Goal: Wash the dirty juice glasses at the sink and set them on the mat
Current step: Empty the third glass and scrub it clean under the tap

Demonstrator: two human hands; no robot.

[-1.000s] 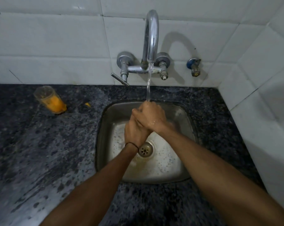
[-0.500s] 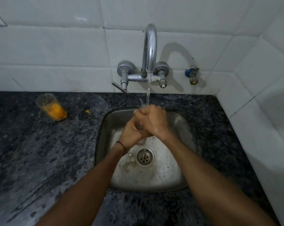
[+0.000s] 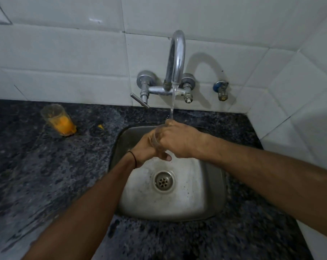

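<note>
Over the steel sink (image 3: 211, 199), both my hands hold a clear juice glass (image 3: 156, 140) under the running water from the chrome tap (image 3: 175, 59). My right hand (image 3: 179, 141) wraps round the glass from the right. My left hand (image 3: 146, 149) grips it from below on the left, thumb tip showing underneath. Most of the glass is hidden by my fingers. A second glass (image 3: 58, 120) with orange juice residue stands on the dark granite counter (image 3: 46, 175) to the left. No mat is in view.
White tiled walls rise behind and to the right. The tap lever (image 3: 139, 100) points forward-left. A small blue valve (image 3: 220, 90) sits on the wall right of the tap. An orange scrap (image 3: 100, 126) lies on the counter. The drain (image 3: 163, 182) is uncovered.
My hands with the glass have stayed under the stream while the view tilted up. The glass rim now shows between my hands, and the foam in the basin has washed away.
</note>
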